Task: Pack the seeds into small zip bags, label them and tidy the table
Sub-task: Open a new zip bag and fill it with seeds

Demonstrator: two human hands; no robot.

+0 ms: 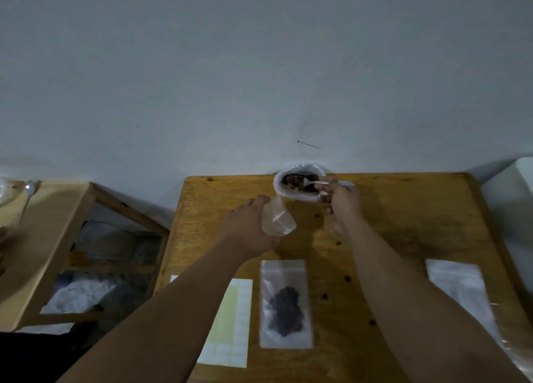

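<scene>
My left hand grips a small clear zip bag, held above the wooden table with its mouth towards the right. My right hand pinches the handle of a metal spoon. The spoon's bowl holds dark seeds over a white plastic bag of seeds at the table's far edge. A filled zip bag with dark seeds lies flat near the front, between my forearms. A sheet of white labels lies to its left.
A pile of clear zip bags lies at the table's right front. Loose seeds are scattered on the wood. A lower wooden stand stands left, with cloth bundles beneath. A white object borders the right edge. A grey wall is behind.
</scene>
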